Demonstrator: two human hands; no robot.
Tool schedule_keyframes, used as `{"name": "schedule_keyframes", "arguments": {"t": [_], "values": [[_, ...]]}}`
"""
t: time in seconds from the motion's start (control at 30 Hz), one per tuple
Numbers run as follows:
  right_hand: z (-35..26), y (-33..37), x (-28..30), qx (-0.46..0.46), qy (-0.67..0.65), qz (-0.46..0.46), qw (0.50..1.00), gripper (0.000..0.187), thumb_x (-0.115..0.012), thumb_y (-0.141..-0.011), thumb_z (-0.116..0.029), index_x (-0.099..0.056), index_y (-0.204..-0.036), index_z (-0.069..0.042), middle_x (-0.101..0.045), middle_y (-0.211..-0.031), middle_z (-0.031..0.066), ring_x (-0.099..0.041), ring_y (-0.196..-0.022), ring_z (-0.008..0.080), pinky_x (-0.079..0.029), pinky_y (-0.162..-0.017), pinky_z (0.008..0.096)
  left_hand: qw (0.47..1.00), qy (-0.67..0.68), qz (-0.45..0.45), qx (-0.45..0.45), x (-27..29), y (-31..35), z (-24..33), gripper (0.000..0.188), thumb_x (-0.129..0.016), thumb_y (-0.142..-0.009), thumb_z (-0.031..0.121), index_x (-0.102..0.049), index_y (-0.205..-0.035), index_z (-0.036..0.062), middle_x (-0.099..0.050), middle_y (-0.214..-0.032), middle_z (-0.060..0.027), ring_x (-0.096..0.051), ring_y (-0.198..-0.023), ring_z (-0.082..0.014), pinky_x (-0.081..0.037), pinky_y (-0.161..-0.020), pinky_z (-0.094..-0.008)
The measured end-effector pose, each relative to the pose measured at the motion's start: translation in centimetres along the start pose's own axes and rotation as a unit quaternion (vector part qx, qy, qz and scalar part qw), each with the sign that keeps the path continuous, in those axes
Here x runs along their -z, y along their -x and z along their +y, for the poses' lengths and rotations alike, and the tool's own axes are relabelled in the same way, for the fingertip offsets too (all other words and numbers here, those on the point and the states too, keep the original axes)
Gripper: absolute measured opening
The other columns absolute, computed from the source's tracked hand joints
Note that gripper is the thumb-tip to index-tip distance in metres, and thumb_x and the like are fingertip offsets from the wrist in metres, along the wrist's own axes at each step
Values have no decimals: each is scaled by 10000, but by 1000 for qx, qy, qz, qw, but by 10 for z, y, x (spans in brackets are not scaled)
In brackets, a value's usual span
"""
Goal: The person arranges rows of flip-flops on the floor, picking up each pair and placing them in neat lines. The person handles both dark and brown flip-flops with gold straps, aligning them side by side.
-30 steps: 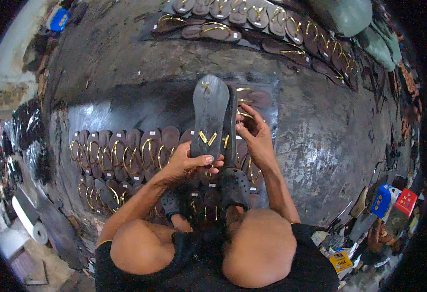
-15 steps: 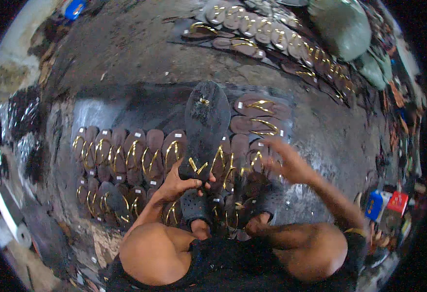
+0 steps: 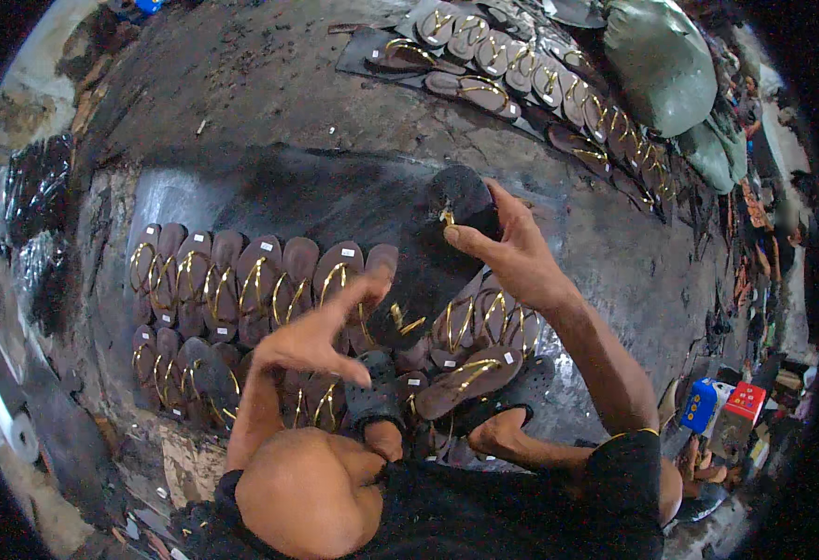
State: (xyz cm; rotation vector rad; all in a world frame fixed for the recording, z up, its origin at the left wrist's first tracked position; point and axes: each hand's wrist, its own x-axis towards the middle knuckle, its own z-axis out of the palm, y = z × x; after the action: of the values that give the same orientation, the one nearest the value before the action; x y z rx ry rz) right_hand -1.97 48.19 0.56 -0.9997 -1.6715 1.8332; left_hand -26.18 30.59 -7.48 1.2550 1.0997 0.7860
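Observation:
A black-soled flip-flop (image 3: 428,266) is held underside up, slanting from far right to near left. Gold strap ends stick out through its sole at both ends. My right hand (image 3: 512,247) grips its far end, thumb near the gold stub and fingers round the edge. My left hand (image 3: 321,336) is open beside the near end, thumb and fingers spread, with nothing in it. Below and left of it lie rows of brown flip-flops (image 3: 260,280) with gold straps and white stickers. Another brown flip-flop (image 3: 470,383) lies tilted between my black clogs (image 3: 372,390).
A dark sheet (image 3: 241,177) lies under the rows. More gold-strapped flip-flops (image 3: 494,54) are lined up at the far right, near a pale green sack (image 3: 657,65). A blue box (image 3: 701,406) and a red box (image 3: 745,400) sit at the right. A white roll (image 3: 8,406) lies left.
The right hand has come in from the right and taken the sole's far end. The left hand has let go of its near end. The sole now slants with its far end rightward.

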Motion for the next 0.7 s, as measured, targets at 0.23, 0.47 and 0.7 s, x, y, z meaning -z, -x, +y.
{"name": "schedule_keyframes", "arguments": {"t": [0.23,0.47,0.7], "values": [[25,9,-25,61,-15,-11,998,491,-640,-977,-16,-414,-1413,-18,-608,-1256,93,-581,-1152,157,-481,-1017,327,956,205,208,-2,-18,-74,57,640,-744,-959,315,-473,-1440,-7,-651,-1202,-111,-607,-1094,-147,-472,-962,-286],[33,12,-16,60,-7,-5,998,476,-607,-1029,-112,-416,-1455,-19,-593,-1307,91,-577,-1190,182,-476,-1027,332,938,1,346,-18,-35,-73,57,266,-736,-955,194,-718,-1152,16,-729,-1044,-56,-657,-971,-136,-521,-887,-304],[5,-21,7,-16,-272,63,960,423,-673,-1006,-187,-586,-1363,22,-690,-1165,89,-662,-1061,159,-542,-911,291,740,-472,352,-326,-6,-113,98,214,-789,-833,81,-762,-1045,72,-716,-994,-89,-701,-951,-285,-565,-842,-364]]}}
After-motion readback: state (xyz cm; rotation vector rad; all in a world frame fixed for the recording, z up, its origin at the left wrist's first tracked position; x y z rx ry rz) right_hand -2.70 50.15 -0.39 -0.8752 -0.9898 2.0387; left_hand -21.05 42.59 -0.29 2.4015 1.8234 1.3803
